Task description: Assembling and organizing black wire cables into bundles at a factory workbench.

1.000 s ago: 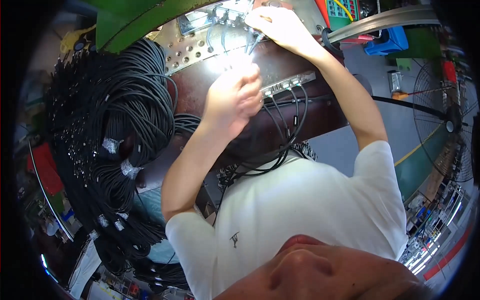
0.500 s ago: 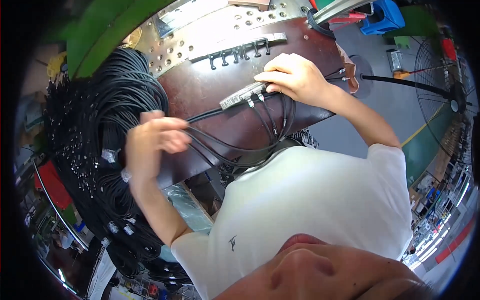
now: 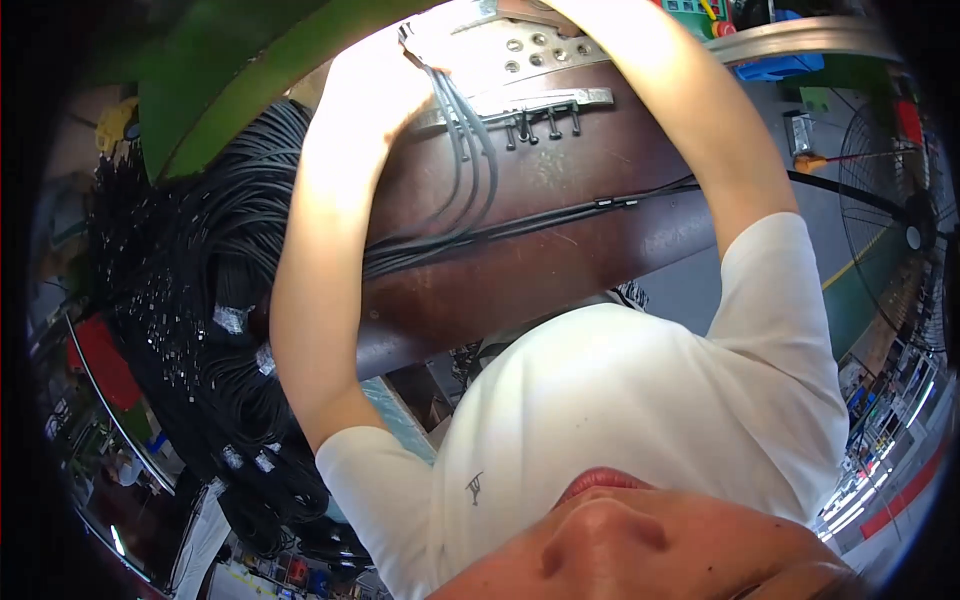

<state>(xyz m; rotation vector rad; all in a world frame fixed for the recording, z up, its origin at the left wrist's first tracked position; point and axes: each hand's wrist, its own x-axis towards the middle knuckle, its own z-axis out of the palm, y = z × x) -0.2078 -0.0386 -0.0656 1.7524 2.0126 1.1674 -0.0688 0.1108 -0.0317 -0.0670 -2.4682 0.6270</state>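
My left hand is stretched to the far side of the brown worktable, washed out by bright light. Its fingers are closed around several black cables, whose ends stick up beside the fingertips. From there the cables curve down onto the tabletop. My right forearm reaches past the top edge of the head view, so the right hand is out of sight. Between the arms lies a metal bar with black pegs. More black cables with small connectors run across the table.
A large bundle of black cables hangs at the left, beside a green panel. A perforated metal plate lies at the far side. To the right are a curved metal rail and a floor fan.
Both arms have reached far forward. My left hand has lifted cable ends away from the table middle. The metal block under my right hand is gone from there, and that hand has left view.
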